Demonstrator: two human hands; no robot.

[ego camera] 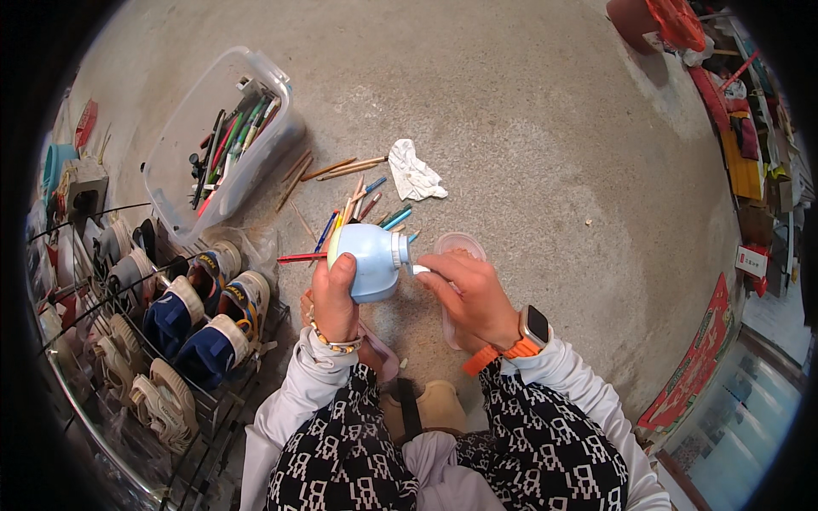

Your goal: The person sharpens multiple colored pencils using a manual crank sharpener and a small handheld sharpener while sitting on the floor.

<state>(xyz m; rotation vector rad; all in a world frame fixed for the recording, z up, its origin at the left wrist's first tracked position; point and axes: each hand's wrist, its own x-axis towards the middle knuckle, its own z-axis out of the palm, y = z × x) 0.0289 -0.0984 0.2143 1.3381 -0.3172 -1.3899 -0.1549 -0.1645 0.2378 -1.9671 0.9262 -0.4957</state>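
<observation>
A light-blue crank pencil sharpener (369, 259) is held sideways above the floor in front of me. My left hand (335, 294) is wrapped around its rear end, with the thumb on top. From the left side of the sharpener sticks a red pencil (300, 258). On the opposite side, my right hand (470, 287) pinches the small white crank handle (420, 270) between thumb and fingers. Beyond the sharpener, several coloured pencils (397, 218) lie loose on the concrete floor, partly hidden by it.
A clear plastic bin (281, 137) of pens and pencils stands at the upper left. Near it lie brown pencils (331, 168) and a crumpled tissue (414, 171). A wire shoe rack (211, 409) with shoes is close on my left. Assorted boxes (744, 166) line the right side.
</observation>
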